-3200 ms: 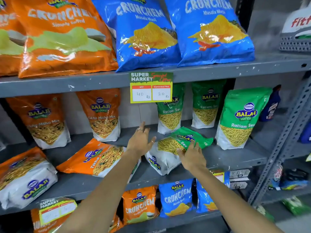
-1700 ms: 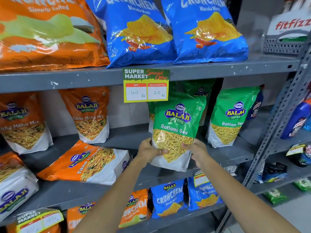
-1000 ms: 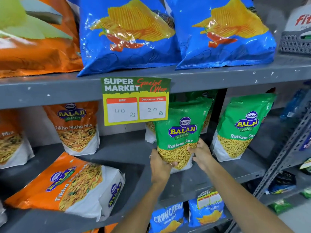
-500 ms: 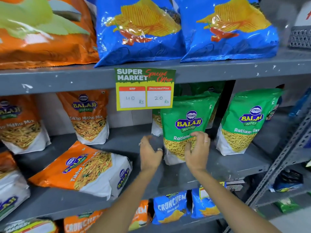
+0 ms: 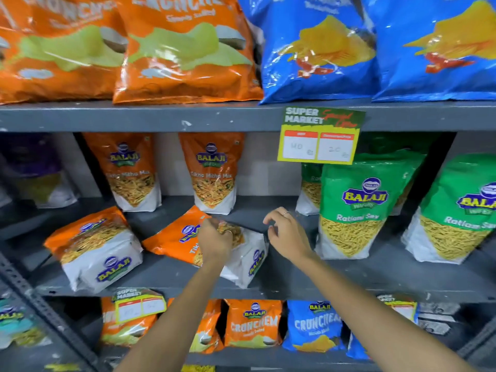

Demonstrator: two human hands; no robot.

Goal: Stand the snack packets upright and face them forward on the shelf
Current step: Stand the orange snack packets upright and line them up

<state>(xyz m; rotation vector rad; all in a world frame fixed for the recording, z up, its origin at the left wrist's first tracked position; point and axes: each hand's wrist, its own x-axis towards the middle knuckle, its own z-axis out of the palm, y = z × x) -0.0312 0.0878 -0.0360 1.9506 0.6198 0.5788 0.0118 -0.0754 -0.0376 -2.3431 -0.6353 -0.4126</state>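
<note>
Head view: my hands closing in on a fallen orange packet (image 5: pixel 174 238).

Nearest, my left hand (image 5: pixel 216 241) rests on that packet, fingers curled at its top face, though I cannot tell if they pinch the film yet; my right hand (image 5: pixel 288 233) hovers open just right of it, touching nothing, likely ready to brace its white base. Left of it lies a second fallen packet (image 5: pixel 94 251). Behind it two orange packets (image 5: pixel 213 173) stand facing forward; right of it the green packet (image 5: pixel 354 208) stands upright.
</note>
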